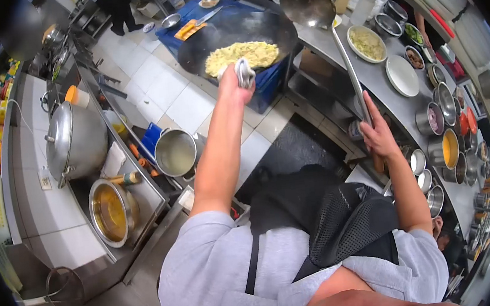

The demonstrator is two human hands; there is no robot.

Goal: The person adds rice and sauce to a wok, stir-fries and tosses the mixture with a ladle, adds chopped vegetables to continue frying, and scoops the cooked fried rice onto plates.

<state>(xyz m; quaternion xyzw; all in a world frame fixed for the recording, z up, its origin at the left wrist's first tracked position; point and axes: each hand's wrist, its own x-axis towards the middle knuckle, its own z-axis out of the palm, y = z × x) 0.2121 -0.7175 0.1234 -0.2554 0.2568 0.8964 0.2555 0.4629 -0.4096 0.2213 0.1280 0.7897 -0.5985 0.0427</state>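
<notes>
My left hand (236, 89) is wrapped round a folded white cloth (244, 72) at the near rim of a large dark wok (194, 51). A yellow mass of cooked food (241, 56), which looks like egg or rice, lies in the wok. Off to the right, my right hand (379, 134) grips the long handle of a metal ladle (307, 6). The ladle's wide bowl is raised, up and right of the wok, and its wooden handle end shows below my hand. Whatever part of the wok the cloth covers is hidden.
Along the right runs a steel counter (375, 68) with a bowl of shredded food (366, 43), a white plate (402, 76) and several metal containers. At left stand a lidded pot (76, 142), a bowl of brown liquid (109, 213) and a deep pot (175, 152). Another person (116, 9) stands at the back.
</notes>
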